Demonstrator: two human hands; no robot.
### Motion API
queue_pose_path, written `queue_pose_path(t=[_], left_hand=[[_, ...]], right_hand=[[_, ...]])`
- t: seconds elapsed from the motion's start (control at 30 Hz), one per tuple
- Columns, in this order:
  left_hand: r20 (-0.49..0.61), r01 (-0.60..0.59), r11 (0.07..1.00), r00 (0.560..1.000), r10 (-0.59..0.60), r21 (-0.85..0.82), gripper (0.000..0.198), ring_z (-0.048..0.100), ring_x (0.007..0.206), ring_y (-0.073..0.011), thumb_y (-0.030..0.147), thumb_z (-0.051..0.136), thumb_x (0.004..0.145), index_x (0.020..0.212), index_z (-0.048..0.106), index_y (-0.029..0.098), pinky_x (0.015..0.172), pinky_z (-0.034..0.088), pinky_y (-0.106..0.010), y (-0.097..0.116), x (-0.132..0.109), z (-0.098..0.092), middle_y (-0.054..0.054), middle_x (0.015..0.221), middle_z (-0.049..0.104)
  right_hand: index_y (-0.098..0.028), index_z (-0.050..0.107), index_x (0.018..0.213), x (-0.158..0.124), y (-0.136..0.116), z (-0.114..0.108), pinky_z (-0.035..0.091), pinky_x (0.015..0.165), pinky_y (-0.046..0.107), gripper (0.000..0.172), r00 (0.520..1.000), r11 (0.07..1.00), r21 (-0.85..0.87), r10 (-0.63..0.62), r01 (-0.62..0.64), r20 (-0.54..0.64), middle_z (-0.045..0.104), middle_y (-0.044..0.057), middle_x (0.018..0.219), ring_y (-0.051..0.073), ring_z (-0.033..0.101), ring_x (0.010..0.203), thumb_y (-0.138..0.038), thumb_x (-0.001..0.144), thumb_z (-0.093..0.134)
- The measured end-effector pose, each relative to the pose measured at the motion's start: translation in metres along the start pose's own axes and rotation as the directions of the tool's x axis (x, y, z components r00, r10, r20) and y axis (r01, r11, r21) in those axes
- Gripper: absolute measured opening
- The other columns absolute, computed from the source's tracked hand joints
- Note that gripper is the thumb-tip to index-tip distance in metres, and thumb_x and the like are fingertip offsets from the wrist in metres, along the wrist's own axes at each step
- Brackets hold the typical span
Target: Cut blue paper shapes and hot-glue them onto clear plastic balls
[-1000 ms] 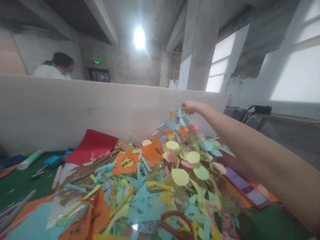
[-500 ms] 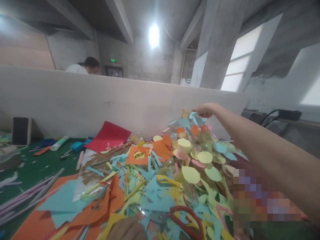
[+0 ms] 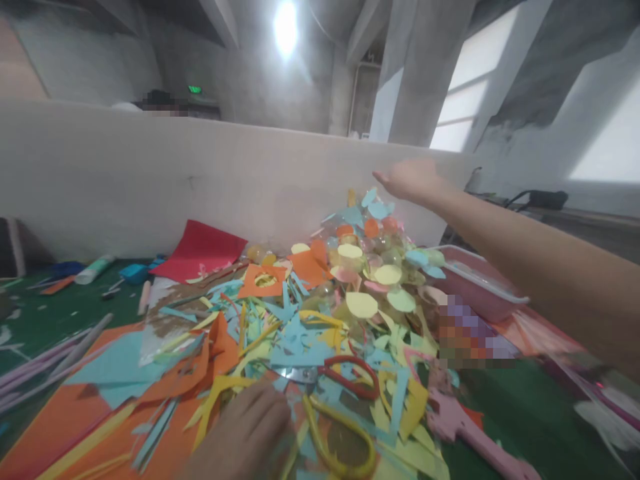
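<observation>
My right hand [image 3: 407, 180] is raised above the tip of a pile of paper discs and clear plastic balls, close to the low white wall. A finger or thumb points left, apart from the rest; nothing shows in the hand. Small blue paper discs [image 3: 381, 210] lie just below it. At the bottom, my left hand [image 3: 255, 417] rests on the coloured scraps, fingers curled down and their tips hidden. Beside it lie red-handled scissors [image 3: 353, 377] with the blades toward the hand. Nearer me are the yellow handles of another pair of scissors [image 3: 367, 460].
The low white wall [image 3: 240, 173] closes off the back. On the left are orange sheets [image 3: 45, 427], a red sheet [image 3: 205, 250], a glue tube [image 3: 95, 269] and purple sticks. A pink tray [image 3: 467, 287] and a pink tool [image 3: 465, 427] lie right. Beyond the wall sits a person.
My right hand has lifted off the blue discs at the pile's top, and they stay there. The view has tilted down and shifted left-to-right, showing the yellow handles and pink tray.
</observation>
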State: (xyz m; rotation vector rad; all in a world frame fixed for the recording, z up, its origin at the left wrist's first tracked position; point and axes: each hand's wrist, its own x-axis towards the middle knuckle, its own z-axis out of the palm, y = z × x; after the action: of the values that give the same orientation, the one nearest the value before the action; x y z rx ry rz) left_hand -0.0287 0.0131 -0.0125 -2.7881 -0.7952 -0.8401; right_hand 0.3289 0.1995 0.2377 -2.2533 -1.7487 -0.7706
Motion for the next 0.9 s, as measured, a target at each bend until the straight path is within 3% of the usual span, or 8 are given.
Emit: queue_pose_path(t=[0.13,0.23,0.33,0.4,0.5,0.57,0.77,0.9], left_hand=[[-0.039,0.108,0.99,0.993,-0.112,-0.095,0.019,0.06,0.088,-0.0148,0.016,0.042,0.096,0.093,0.059,0.023,0.076,0.049,-0.023,0.001,0.007,-0.007,-0.001,0.091,0.068],[-0.026,0.13,0.989,0.991,-0.132,-0.076,0.024,0.058,0.079,-0.0155,0.024,0.042,0.098,0.08,0.058,0.021,0.071,0.048,-0.025,0.0,0.01,-0.013,-0.001,0.079,0.065],[-0.052,0.104,0.994,0.993,-0.106,-0.028,0.028,0.054,0.072,-0.0154,0.029,0.046,0.097,0.071,0.054,0.021,0.067,0.045,-0.025,0.002,0.012,-0.019,0.001,0.069,0.06],[-0.106,0.09,0.996,0.99,-0.091,-0.017,0.02,0.056,0.079,-0.0159,0.024,0.046,0.097,0.081,0.057,0.021,0.071,0.046,-0.026,0.003,0.012,-0.019,-0.001,0.077,0.063],[-0.185,0.102,0.994,0.978,-0.095,0.029,0.019,0.058,0.095,-0.0181,0.016,0.043,0.097,0.109,0.056,0.019,0.08,0.048,-0.029,0.001,0.009,-0.016,-0.005,0.1,0.067],[-0.191,0.124,0.989,0.976,-0.107,0.076,0.024,0.058,0.099,-0.02,0.015,0.041,0.097,0.116,0.054,0.019,0.083,0.048,-0.032,-0.003,0.006,-0.012,-0.006,0.104,0.067],[-0.13,0.164,0.954,0.982,-0.135,0.249,0.024,0.054,0.104,-0.0262,0.02,0.046,0.095,0.116,0.057,0.016,0.09,0.046,-0.04,-0.013,0.003,-0.008,-0.011,0.111,0.064],[-0.14,0.208,0.932,0.975,-0.173,0.297,0.019,0.054,0.092,-0.0254,0.02,0.042,0.096,0.105,0.059,0.017,0.082,0.045,-0.038,-0.02,0.006,-0.013,-0.009,0.095,0.062]], right_hand=[[-0.013,0.067,0.086,-0.086,-0.015,-0.027,0.042,0.073,0.039,0.071,0.996,0.99,0.112,-0.085,0.088,-0.028,0.065,0.018,0.08,0.03,0.062,0.081,-0.06,0.098,0.015],[-0.018,0.064,0.079,-0.173,-0.031,-0.042,0.038,0.063,0.032,0.063,0.987,0.963,0.236,-0.146,0.127,0.066,0.062,0.01,0.069,0.023,0.06,0.07,-0.057,0.1,0.018],[-0.022,0.061,0.077,-0.249,-0.052,-0.04,0.033,0.054,0.029,0.05,0.952,0.915,0.369,-0.243,0.162,0.186,0.061,0.004,0.063,0.018,0.055,0.057,-0.053,0.099,0.028],[-0.022,0.061,0.084,-0.282,-0.067,-0.027,0.036,0.056,0.029,0.042,0.925,0.85,0.489,-0.326,0.196,0.196,0.065,0.003,0.071,0.018,0.058,0.061,-0.048,0.1,0.032],[-0.021,0.061,0.103,-0.305,-0.085,0.0,0.043,0.07,0.029,0.026,0.892,0.77,0.57,-0.431,0.287,0.132,0.07,0.006,0.094,0.021,0.064,0.086,-0.037,0.1,0.042],[-0.017,0.061,0.107,-0.309,-0.094,0.018,0.045,0.075,0.032,0.025,0.866,0.775,0.53,-0.48,0.344,0.139,0.068,0.009,0.1,0.025,0.063,0.095,-0.037,0.097,0.049],[-0.015,0.065,0.098,-0.314,-0.106,0.053,0.045,0.082,0.037,0.023,0.833,0.817,0.417,-0.513,0.399,0.207,0.067,0.013,0.098,0.029,0.062,0.097,-0.035,0.094,0.054],[-0.015,0.063,0.101,-0.314,-0.106,0.064,0.043,0.08,0.035,0.023,0.834,0.809,0.423,-0.519,0.408,0.188,0.067,0.012,0.099,0.027,0.062,0.095,-0.034,0.095,0.052]])
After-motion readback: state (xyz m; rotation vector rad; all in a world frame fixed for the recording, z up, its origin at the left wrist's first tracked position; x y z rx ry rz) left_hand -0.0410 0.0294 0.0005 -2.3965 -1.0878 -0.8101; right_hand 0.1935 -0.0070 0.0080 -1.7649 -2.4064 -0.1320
